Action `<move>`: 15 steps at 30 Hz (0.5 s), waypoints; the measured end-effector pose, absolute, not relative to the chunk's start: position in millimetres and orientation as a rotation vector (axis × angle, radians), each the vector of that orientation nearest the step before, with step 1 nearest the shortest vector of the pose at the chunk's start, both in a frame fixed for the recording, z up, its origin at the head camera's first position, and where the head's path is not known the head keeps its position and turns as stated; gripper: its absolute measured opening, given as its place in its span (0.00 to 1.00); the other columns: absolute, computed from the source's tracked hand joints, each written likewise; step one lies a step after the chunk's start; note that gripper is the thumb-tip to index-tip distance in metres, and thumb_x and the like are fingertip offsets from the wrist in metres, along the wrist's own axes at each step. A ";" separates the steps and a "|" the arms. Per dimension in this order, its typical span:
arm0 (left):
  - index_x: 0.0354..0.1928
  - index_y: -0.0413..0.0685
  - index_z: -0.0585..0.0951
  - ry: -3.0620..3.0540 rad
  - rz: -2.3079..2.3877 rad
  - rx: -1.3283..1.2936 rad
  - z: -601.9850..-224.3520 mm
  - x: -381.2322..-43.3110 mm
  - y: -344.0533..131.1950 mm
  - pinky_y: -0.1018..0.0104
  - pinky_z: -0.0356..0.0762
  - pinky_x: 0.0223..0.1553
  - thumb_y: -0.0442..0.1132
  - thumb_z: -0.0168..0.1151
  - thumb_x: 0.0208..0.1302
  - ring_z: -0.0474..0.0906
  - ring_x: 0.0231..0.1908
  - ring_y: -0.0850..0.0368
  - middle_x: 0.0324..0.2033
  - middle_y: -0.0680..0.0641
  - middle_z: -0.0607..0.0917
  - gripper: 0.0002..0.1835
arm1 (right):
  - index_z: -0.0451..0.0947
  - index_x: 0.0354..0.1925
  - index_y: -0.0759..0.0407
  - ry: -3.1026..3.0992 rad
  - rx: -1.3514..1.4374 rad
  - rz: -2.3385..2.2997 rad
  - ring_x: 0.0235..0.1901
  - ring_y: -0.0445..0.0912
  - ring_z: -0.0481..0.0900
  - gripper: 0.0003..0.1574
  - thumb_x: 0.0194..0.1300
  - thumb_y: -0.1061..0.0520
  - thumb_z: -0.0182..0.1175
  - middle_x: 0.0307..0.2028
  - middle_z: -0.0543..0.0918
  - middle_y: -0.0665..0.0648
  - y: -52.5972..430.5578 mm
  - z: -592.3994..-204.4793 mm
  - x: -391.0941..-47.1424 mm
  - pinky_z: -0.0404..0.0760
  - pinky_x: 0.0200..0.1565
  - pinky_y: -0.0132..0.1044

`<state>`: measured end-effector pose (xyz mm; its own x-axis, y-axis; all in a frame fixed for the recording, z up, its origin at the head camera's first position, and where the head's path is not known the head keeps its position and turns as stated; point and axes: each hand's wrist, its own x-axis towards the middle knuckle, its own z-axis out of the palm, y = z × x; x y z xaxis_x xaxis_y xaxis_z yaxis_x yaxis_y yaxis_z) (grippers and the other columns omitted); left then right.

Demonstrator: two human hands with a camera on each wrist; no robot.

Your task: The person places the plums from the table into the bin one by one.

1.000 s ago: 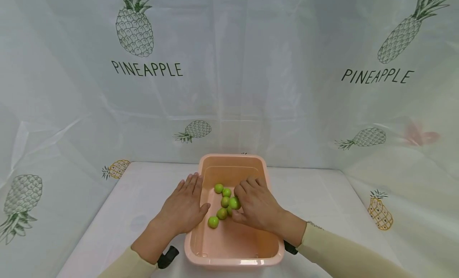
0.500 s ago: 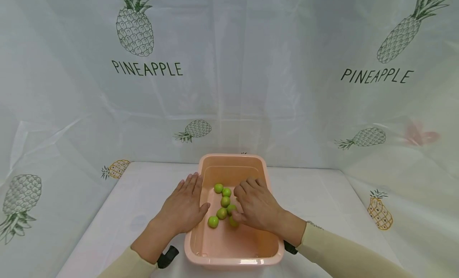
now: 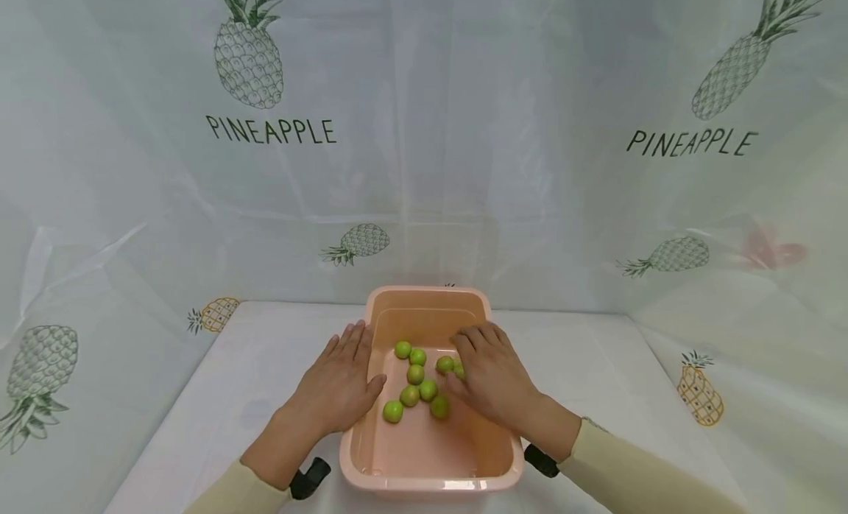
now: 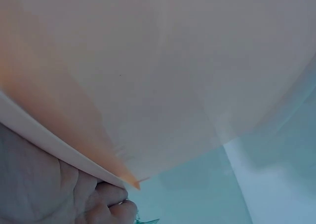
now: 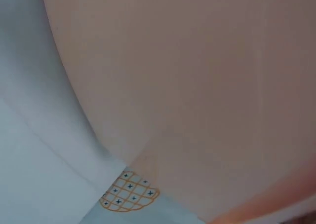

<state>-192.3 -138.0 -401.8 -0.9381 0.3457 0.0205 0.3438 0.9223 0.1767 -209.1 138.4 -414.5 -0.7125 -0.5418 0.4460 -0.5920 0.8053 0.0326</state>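
Seven green fruits (image 3: 415, 374) lie in a pink basin (image 3: 429, 479); the right hand (image 3: 493, 381) partly hides one, fingers relaxed. The left hand (image 3: 339, 385) rests flat on the rim. A pineapple-print cloth (image 3: 265, 131) covers table and walls.

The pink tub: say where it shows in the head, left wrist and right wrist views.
Head: pink tub at bottom centre, between both hands.
Left wrist: its outer wall fills most of the frame.
Right wrist: its wall fills the upper right.
Shared landmark: the white pineapple-print cloth beneath it.
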 end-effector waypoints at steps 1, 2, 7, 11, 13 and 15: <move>0.81 0.30 0.55 3.069 0.285 0.549 -402.4 -192.3 -138.0 0.39 0.53 0.81 0.56 0.53 0.80 0.51 0.82 0.36 0.81 0.31 0.56 0.44 | 0.79 0.56 0.64 -2.568 0.822 0.179 0.57 0.56 0.79 0.27 0.69 0.46 0.66 0.54 0.83 0.59 141.2 -414.4 -208.1 0.73 0.69 0.59; 0.81 0.30 0.55 3.069 0.289 0.549 -402.9 -192.4 -138.0 0.39 0.53 0.81 0.56 0.53 0.80 0.51 0.82 0.36 0.81 0.31 0.56 0.43 | 0.79 0.58 0.65 -2.585 0.796 0.197 0.61 0.58 0.78 0.29 0.70 0.45 0.65 0.57 0.82 0.61 144.0 -414.1 -207.1 0.70 0.72 0.62; 0.81 0.31 0.55 3.076 0.313 0.549 -405.2 -192.0 -138.9 0.39 0.53 0.81 0.56 0.51 0.81 0.51 0.82 0.36 0.81 0.31 0.56 0.43 | 0.74 0.68 0.71 -2.646 0.722 0.224 0.70 0.64 0.73 0.39 0.77 0.40 0.61 0.68 0.78 0.69 154.1 -411.0 -201.3 0.63 0.75 0.67; 0.81 0.30 0.55 3.079 0.348 0.546 -406.4 -190.8 -140.4 0.38 0.53 0.80 0.55 0.51 0.82 0.51 0.82 0.35 0.81 0.31 0.56 0.42 | 0.70 0.72 0.73 -2.706 0.693 0.245 0.74 0.66 0.69 0.46 0.78 0.37 0.58 0.71 0.73 0.72 159.8 -409.4 -194.9 0.62 0.76 0.67; 0.81 0.30 0.55 3.076 0.378 0.543 -406.8 -189.8 -140.9 0.38 0.52 0.80 0.56 0.50 0.82 0.51 0.82 0.35 0.81 0.31 0.55 0.42 | 0.68 0.73 0.73 -2.747 0.666 0.263 0.75 0.67 0.67 0.46 0.79 0.37 0.58 0.73 0.71 0.72 162.7 -409.2 -190.7 0.60 0.77 0.67; 0.81 0.30 0.54 3.072 0.413 0.542 -407.4 -188.5 -140.8 0.37 0.52 0.81 0.56 0.50 0.82 0.50 0.82 0.35 0.81 0.31 0.55 0.42 | 0.68 0.74 0.73 -2.777 0.641 0.277 0.76 0.67 0.66 0.46 0.79 0.38 0.58 0.74 0.70 0.73 166.5 -409.1 -186.4 0.60 0.77 0.67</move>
<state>-188.5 -140.8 -407.4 -0.9406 0.3358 0.0498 0.3370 0.9062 0.2552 -186.4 166.5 -409.1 -0.8633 -0.3990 0.3091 -0.4522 0.8835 -0.1223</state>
